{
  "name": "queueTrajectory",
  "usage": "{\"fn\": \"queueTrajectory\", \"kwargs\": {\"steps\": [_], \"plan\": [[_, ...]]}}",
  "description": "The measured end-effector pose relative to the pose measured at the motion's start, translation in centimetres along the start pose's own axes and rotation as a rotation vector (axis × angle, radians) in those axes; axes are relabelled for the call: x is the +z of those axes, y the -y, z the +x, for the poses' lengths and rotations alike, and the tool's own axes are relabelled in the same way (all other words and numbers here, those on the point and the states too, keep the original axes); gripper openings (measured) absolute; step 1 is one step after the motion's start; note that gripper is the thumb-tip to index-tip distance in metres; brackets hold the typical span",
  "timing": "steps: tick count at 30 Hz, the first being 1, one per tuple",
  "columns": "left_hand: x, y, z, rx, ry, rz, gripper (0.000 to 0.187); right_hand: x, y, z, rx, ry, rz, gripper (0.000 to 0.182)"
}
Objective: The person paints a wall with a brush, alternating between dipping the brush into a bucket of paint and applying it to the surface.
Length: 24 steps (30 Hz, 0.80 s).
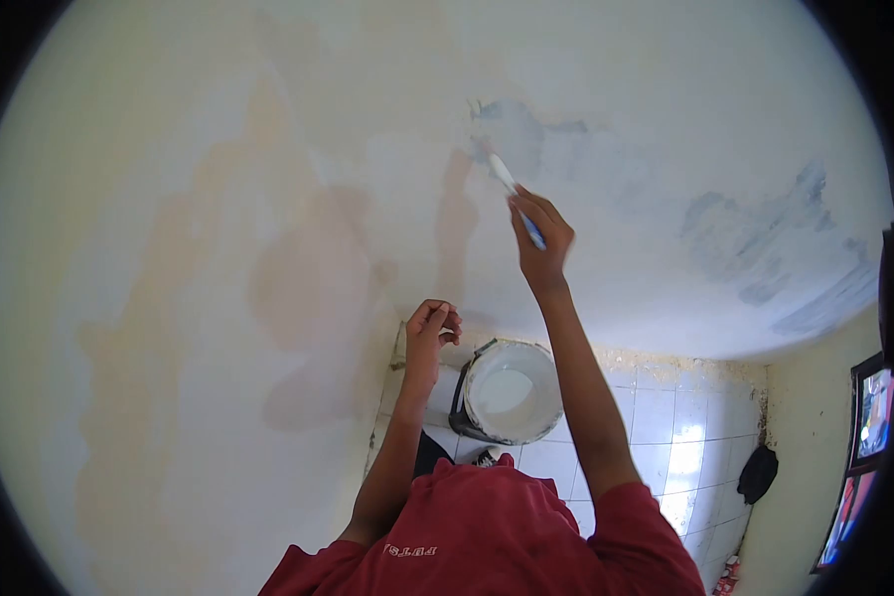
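Observation:
In the head view my right hand [543,236] is raised and wrapped round a paintbrush [503,173] with a white upper part and a blue handle end. The brush head is blurred and lies at the wall [387,89], beside a grey patch [512,129] on the pale surface. My left hand [434,326] hangs lower down, fingers curled in with the thumb against them, and nothing shows in it. Just right of that hand stands a dark-rimmed bucket [475,422] with white paint [507,389] inside.
More grey patches [765,223] mark the wall to the right. Below is a white tiled floor [656,412] with a splattered edge. A dark bundle [758,475] sits by the right wall [805,427], near a framed window [869,417]. A shoe [489,456] shows beneath the bucket.

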<state>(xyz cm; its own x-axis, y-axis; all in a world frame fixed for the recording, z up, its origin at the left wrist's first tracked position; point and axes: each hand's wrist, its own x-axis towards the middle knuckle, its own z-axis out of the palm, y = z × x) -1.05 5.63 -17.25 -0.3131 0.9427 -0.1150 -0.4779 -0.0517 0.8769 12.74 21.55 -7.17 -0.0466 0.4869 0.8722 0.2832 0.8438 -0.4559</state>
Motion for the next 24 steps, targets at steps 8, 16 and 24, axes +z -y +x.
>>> {"fn": "queueTrajectory", "kwargs": {"steps": [8, 16, 24], "plan": [[-6.3, 11.8, -3.3, -0.196, -0.132, 0.132, 0.009, -10.2, 1.0, -21.8, 1.054, -0.248, 0.085, 0.014], [-13.4, 25.6, -6.8, -0.084, -0.1, 0.993, 0.026, -10.4, -2.5, -38.5, 1.111, 0.172, -0.181, 0.012], [-13.5, 28.9, -8.2, -0.385, -0.158, 0.865, 0.029, -6.4, -6.5, -45.6, 1.256, 0.366, -0.122, 0.011]]}}
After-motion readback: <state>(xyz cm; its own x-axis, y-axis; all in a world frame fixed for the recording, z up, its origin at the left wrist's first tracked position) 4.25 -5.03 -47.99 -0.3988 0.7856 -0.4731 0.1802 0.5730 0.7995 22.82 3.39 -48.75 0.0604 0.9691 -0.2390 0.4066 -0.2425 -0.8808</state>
